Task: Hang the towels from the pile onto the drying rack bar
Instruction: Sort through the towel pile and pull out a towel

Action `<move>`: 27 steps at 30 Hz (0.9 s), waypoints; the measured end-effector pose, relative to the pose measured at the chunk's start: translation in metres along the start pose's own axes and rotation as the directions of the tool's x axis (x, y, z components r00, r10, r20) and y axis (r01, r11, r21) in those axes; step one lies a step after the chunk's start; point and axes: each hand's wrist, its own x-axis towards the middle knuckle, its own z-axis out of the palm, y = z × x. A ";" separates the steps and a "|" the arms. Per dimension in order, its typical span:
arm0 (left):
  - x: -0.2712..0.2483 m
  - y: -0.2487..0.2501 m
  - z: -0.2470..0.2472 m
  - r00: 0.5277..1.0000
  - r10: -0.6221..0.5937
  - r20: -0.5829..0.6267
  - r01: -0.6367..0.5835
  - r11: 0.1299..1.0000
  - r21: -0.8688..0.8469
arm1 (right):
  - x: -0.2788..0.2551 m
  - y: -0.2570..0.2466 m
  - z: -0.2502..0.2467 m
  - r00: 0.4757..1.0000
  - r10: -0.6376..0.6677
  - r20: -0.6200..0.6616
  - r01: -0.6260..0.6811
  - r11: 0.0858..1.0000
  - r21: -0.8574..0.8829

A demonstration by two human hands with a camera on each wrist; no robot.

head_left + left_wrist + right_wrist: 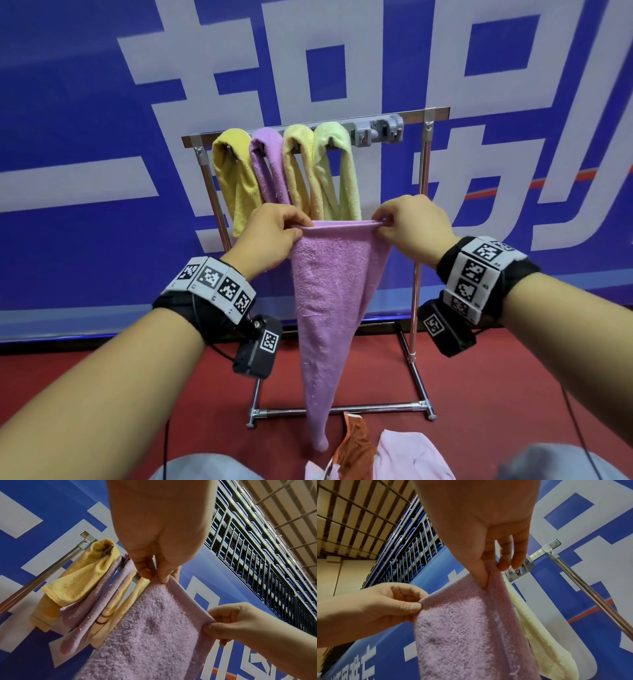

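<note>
Two knees in pale trousers (202,467) sit at the bottom edge of the head view, and between them lies the pile (407,455) on the red floor (513,394): a light pink towel with an orange-brown cloth (356,442) against its left side. Above the pile hangs the purple towel (329,301), tapering to a point that ends just over the floor. Its top hem is stretched level between both hands. The left hand (274,240) pinches the left corner between thumb and curled fingers; the right hand (409,224) pinches the right corner the same way, so each grip is closed on the purple towel. Both wrists wear black bands with printed marker squares.

Just behind the held hem stands the drying rack (416,274), a metal frame on the floor. Its top bar (414,114) carries four hung towels side by side: a yellow towel (236,181), a lilac towel (270,164), a second pale yellow towel (301,164) and a light green towel (337,164). To the right of these, a grey clip (378,128) on the bar holds nothing. A blue banner (68,120) with large white characters fills the wall behind.
</note>
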 end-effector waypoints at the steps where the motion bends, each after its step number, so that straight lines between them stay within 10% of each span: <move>1: 0.000 0.002 0.000 1.000 0.003 -0.005 -0.003 1.000 0.009 | 0.001 -0.001 0.000 1.000 -0.001 0.002 0.001 1.000 -0.014; 18: 0.006 0.008 0.001 0.986 0.034 -0.162 -0.021 0.997 0.077 | -0.004 0.011 -0.005 0.940 -0.341 -0.017 0.341 0.936 0.088; 27: 0.009 0.011 0.003 0.983 0.077 -0.168 -0.073 0.997 0.028 | 0.004 0.013 -0.001 0.963 -0.266 0.031 0.260 0.955 0.142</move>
